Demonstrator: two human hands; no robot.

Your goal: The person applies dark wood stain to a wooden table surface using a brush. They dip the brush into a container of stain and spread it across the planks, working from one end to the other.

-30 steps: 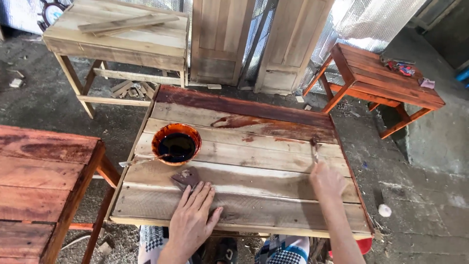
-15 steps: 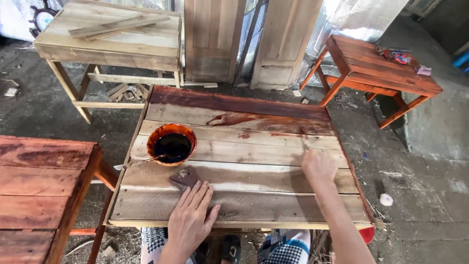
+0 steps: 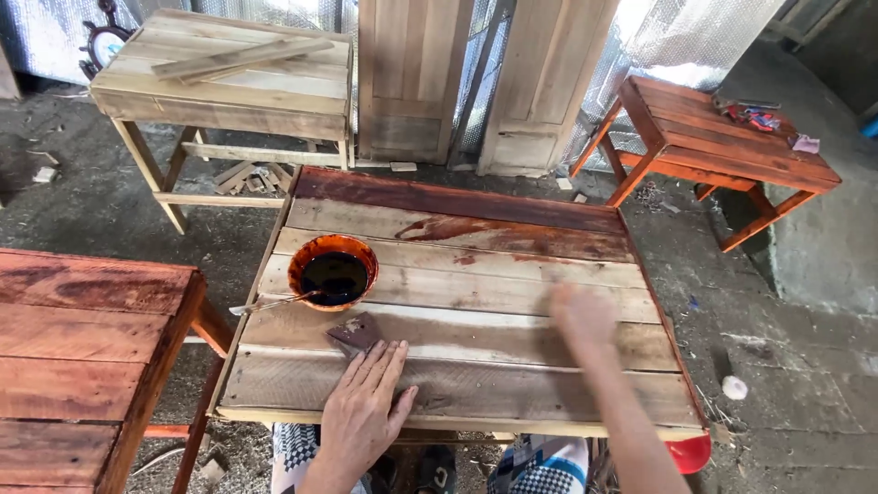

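Left hand [image 3: 361, 412] lies flat, fingers spread, on the table [image 3: 512, 389] near its front edge, fingertips just touching a dark stained rag [image 3: 357, 333]. Right hand [image 3: 585, 316] sweeps mid-table toward the right edge, too blurred to tell whether its fingers grip anything. The bowl [image 3: 333, 272] of dark stain sits toward the left edge, a tool [image 3: 274, 303] resting in it with the handle poking out over that edge, and there's the risk: a knock from the left arm could tip it and flood the bare planks. The far planks look wet and red, so a sleeve or wrist dragged across could smear them. Around: a stained red table [image 3: 82, 338] close by on the left, a bare wooden table [image 3: 229, 91] behind, panels [image 3: 485, 82] leaning at the back, another red table [image 3: 722, 137] far right. Nothing stands between the hands and the bowl.
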